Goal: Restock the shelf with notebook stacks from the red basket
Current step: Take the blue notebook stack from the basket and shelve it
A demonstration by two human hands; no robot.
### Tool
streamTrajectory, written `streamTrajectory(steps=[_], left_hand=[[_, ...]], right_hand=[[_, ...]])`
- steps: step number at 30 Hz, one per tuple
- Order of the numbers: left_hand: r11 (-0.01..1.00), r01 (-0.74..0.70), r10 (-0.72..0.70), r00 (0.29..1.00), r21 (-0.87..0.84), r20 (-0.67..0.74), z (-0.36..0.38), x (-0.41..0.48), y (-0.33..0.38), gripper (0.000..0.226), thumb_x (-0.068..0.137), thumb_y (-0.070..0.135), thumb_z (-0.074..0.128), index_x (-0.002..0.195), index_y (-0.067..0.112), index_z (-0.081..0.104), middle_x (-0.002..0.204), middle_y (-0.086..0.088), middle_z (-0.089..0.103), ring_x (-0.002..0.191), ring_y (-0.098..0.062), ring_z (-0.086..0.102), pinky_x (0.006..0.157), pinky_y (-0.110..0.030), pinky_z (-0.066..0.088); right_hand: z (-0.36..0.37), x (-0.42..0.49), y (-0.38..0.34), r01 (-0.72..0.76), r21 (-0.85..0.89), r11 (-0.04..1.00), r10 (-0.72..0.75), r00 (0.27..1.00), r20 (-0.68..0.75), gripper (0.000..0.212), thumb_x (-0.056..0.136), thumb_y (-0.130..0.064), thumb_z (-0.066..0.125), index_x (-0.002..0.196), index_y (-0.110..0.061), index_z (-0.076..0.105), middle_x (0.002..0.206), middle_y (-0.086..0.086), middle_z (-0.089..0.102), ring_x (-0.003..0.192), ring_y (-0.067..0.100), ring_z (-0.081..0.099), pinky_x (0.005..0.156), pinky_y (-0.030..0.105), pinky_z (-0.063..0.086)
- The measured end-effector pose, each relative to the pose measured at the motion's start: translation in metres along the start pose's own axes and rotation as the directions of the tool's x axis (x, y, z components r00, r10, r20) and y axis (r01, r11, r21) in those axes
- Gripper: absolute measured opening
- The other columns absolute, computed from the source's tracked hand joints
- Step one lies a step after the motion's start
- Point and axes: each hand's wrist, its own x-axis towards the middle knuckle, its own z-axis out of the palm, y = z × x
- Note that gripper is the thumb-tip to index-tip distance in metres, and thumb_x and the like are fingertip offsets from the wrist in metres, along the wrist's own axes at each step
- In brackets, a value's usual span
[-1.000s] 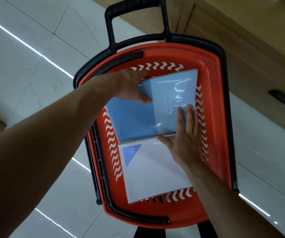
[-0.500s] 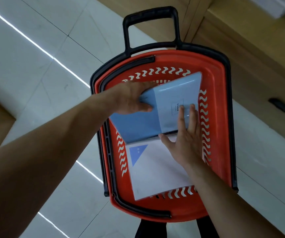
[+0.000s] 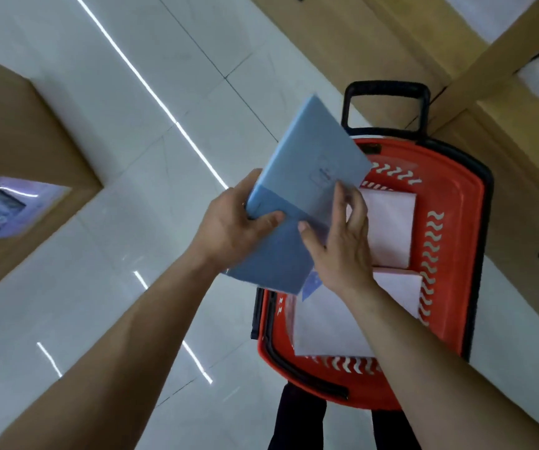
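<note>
Head view, progress: we had the blue stack (image 3: pixel 307 157) clear of the basket (image 3: pixel 466 254), in the air over its left rim and the floor (image 3: pixel 115 254). It was not on any shelf yet, so we judged pick done, carry in hand, placement pending. At least three white stacks lay in the basket:
- one (image 3: pixel 388 228) at the far end
- one (image 3: pixel 398 293) by the right wall
- a bigger one (image 3: pixel 323 326) with a blue corner mark at the near end, partly under our right forearm

So most of the restock was left, as far as we could see. Wooden shelving (image 3: pixel 527 164) stood just right of the basket, and another unit (image 3: pixel 18 131) stood off to the left. We could not tell which was the target, nor how full either was.

Head view, grip: the left hand (image 3: pixel 229 225) gripped the stack's left edge, thumb flat on the cover, fingers hidden beneath. The right hand (image 3: pixel 339 241) held the right side, thumb on the cover, fingers curled over the edge. Both hands were closed on it, neither free. The stack was tilted, with its far corner up and pointing away from us and its near corner low between the wrists. It looked film-wrapped, so we expected it to move as one block but be slick. The basket handle (image 3: pixel 386 89) stood just behind the stack; whether they touched, we could not tell.
</note>
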Motion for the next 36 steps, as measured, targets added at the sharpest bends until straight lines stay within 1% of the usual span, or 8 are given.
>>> streamTrajectory(steps=[4,7,10,12,16,19,29,36], left_hand=[[0.975,0.171,-0.189,0.974,-0.141,-0.121,0.003,-0.042,-0.055,0.047,0.087,0.045,0.070,0.130,0.052,0.051,0.104,0.033,0.065,0.094,0.003,0.065,0.076,-0.021,0.054],[0.928,0.261,-0.309,0.938,-0.264,-0.158,0.019,-0.061,-0.082,0.052,0.087,0.044,0.072,0.135,0.045,0.051,0.111,0.028,0.067,0.097,0.004,0.065,0.077,-0.016,0.052],[0.900,0.296,-0.359,0.919,-0.320,-0.161,0.030,-0.061,-0.093,0.055,0.089,0.043,0.072,0.139,0.040,0.048,0.116,0.023,0.065,0.099,0.006,0.062,0.076,-0.013,0.048],[0.893,0.300,-0.366,0.917,-0.336,-0.155,0.032,-0.059,-0.096,0.059,0.091,0.041,0.070,0.142,0.041,0.043,0.116,0.028,0.062,0.098,0.011,0.061,0.071,-0.005,0.045],[0.881,0.328,-0.389,0.912,-0.340,-0.130,0.039,-0.059,-0.098,0.086,0.092,0.043,0.067,0.156,0.046,0.011,0.109,0.045,0.049,0.091,0.015,0.060,0.070,-0.003,0.045],[0.877,0.339,-0.405,0.903,-0.341,-0.144,0.045,-0.057,-0.099,0.079,0.088,0.042,0.072,0.150,0.048,0.024,0.104,0.041,0.055,0.087,0.019,0.059,0.065,0.001,0.044],[0.858,0.351,-0.441,0.878,-0.376,-0.186,0.050,-0.062,-0.086,0.066,0.086,0.038,0.075,0.142,0.043,0.040,0.106,0.032,0.063,0.091,0.012,0.063,0.067,-0.002,0.046],[0.869,0.325,-0.399,0.906,-0.372,-0.141,0.043,-0.076,-0.024,0.057,0.088,0.047,0.071,0.134,0.054,0.039,0.105,0.032,0.064,0.089,0.006,0.067,0.070,-0.013,0.053]], right_hand=[[0.029,-0.007,-0.011,-0.064,0.026,0.998,0.060,0.986,0.153,0.092,0.094,-0.057,0.051,0.161,-0.019,0.001,0.162,0.016,0.011,0.146,0.031,0.020,0.115,0.044,0.030],[0.048,-0.015,-0.010,-0.064,0.089,0.994,0.050,0.986,0.157,0.093,0.095,-0.050,0.056,0.161,-0.022,-0.003,0.158,0.012,0.019,0.141,0.024,0.028,0.107,0.033,0.032],[0.058,-0.020,-0.008,-0.200,0.278,0.939,0.175,0.978,0.113,0.095,0.087,-0.048,0.068,0.159,-0.023,0.011,0.152,0.006,0.034,0.136,0.014,0.038,0.109,0.027,0.035],[0.059,-0.020,-0.007,-0.267,0.429,0.863,0.236,0.964,0.124,0.075,0.084,-0.045,0.073,0.145,-0.028,0.034,0.135,-0.007,0.055,0.120,0.007,0.056,0.100,0.033,0.050],[0.056,-0.019,-0.008,-0.252,0.517,0.818,0.231,0.967,0.106,0.057,0.085,-0.030,0.078,0.133,-0.031,0.047,0.117,-0.018,0.066,0.105,0.001,0.065,0.085,0.025,0.054],[0.057,-0.020,-0.010,-0.259,0.579,0.773,0.239,0.964,0.113,0.061,0.084,-0.025,0.081,0.135,-0.031,0.048,0.118,-0.014,0.067,0.106,0.005,0.067,0.082,0.022,0.056],[0.045,-0.024,-0.014,-0.226,0.452,0.863,0.239,0.971,0.029,0.058,0.083,-0.048,0.074,0.135,-0.037,0.050,0.118,-0.017,0.067,0.109,0.006,0.064,0.092,0.038,0.056],[-0.023,-0.037,-0.021,-0.238,0.400,0.885,0.239,0.970,0.049,0.059,0.088,-0.047,0.071,0.140,-0.037,0.045,0.120,-0.015,0.065,0.108,0.002,0.063,0.084,0.020,0.054]])
